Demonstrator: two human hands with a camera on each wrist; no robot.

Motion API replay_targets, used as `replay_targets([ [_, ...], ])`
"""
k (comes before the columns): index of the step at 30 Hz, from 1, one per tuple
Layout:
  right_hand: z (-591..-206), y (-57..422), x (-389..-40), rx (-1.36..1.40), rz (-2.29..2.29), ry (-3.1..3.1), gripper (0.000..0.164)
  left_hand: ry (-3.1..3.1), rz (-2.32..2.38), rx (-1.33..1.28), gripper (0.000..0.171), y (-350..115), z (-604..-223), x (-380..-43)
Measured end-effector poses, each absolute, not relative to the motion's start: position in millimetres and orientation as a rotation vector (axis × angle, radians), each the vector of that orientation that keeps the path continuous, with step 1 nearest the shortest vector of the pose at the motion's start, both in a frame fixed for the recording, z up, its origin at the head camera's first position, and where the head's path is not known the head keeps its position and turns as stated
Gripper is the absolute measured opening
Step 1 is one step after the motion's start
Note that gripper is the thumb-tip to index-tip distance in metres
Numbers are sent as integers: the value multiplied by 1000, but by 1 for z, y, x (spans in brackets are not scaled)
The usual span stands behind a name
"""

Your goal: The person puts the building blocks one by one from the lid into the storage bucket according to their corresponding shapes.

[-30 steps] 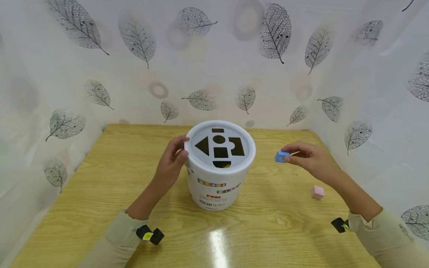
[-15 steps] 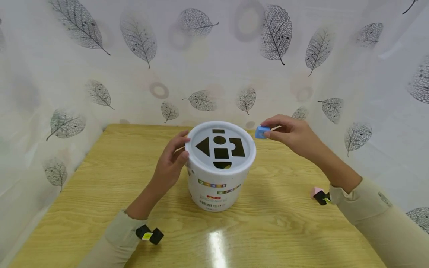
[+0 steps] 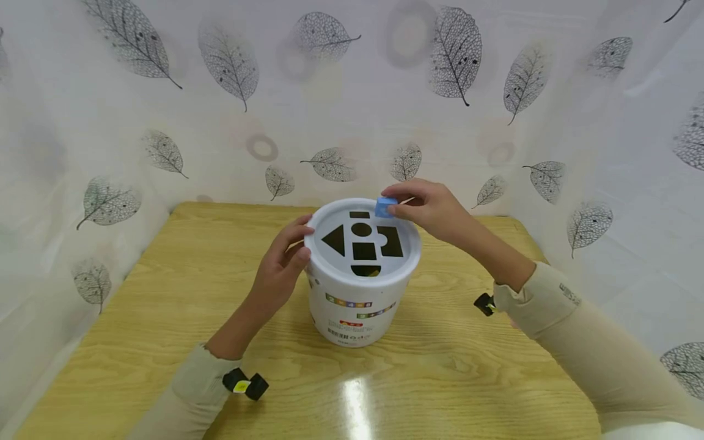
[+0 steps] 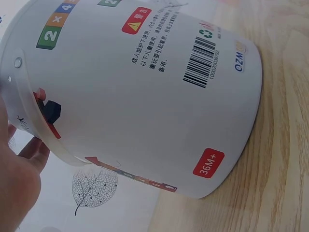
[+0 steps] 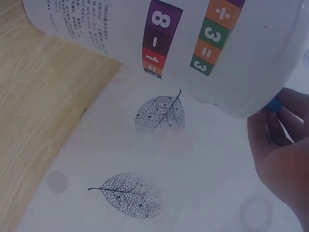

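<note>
A white toy bucket (image 3: 352, 318) stands upright on the table, its lid (image 3: 404, 235) cut with shaped holes: a triangle, a circle, rectangles, a half-round and a notched one. My left hand (image 3: 279, 263) holds the bucket at the left of the rim, thumb at the near side and fingers farther back. Over the lid's far right part, beside the small back slot, my right hand (image 3: 431, 211) pinches a small light-blue block (image 3: 384, 207) between thumb and fingers. In the right wrist view, that right hand (image 5: 285, 150) is behind the rim, with only a bit of blue block (image 5: 274, 105) showing.
The wooden table (image 3: 209, 275) runs up to a leaf-printed curtain (image 3: 352, 91) at the back and sides. A sliver of a pink block (image 3: 513, 322) shows next to the right sleeve (image 3: 555, 305), which hides the remainder. Each wrist wears a small black camera.
My right hand has carried the blue block left and back from the table's right side to above the lid. Its sleeve now covers most of the pink block. The left hand has stayed put.
</note>
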State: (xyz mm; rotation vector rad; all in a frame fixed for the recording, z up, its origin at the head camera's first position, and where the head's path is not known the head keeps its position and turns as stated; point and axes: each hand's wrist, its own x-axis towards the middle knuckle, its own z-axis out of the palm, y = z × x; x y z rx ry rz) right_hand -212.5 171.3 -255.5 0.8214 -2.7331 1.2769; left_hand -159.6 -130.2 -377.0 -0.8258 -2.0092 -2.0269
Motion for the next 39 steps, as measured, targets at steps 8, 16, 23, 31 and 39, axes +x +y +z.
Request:
replay_targets([
  [8,-261,146,-229,915,1185,-2705,28,-2013,-2049,-822,34,-131,-376,-160],
  [16,-264,133,-230,909,1136,-2724,26,-1994,-2064,-849,35,-130,-377,-161],
  [23,-266,128,-230,923,1111,-2728,27,-2005,-2049,-846,35,-132,-377,-161],
  [31,-265,126,-227,929,1100,-2753,29,-2008,-2057,-835,35,-132,-378,-161],
  [39,-262,133,-225,900,1063,-2743,29,-2027,-2047,-820,35,-132,-377,-161],
])
